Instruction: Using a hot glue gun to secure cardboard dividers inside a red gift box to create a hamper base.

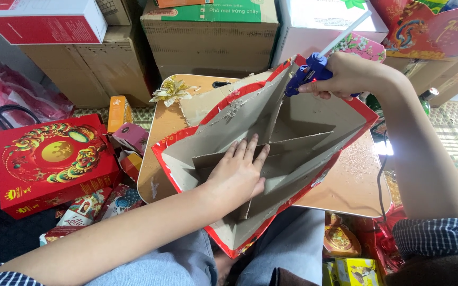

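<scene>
In the middle of the frame a large cardboard star (292, 137), brown inside with red printed edges, lies tilted across a small wooden bench (345, 185) and over the person's lap. The left hand (239, 172) lies open and flat, fingers spread, pressing on the cardboard ribs at the star's centre. The right hand (351, 77), in the upper right of the frame, is closed around a blue glue gun (308, 71) with a pale glue stick standing out of its back; the nozzle touches an upright rib near the star's upper point.

The chief risk appears to be a burn: the left fingertips rest along the same ribs the nozzle works on, and molten glue running down the sloped card could reach them. Because the star hangs partly off the bench, a lapse in the left hand's pressure would likely let it tip or slide, opening the joint before the glue sets. The gun's black cord (380, 175) trails down past the right edge of the bench and could snag there, jerking the nozzle off line. Glue threads or drips might also fall on the lap below. A red printed box (54, 164) at the left and stacked brown cartons (213, 42) at the top lie well apart from the work.
</scene>
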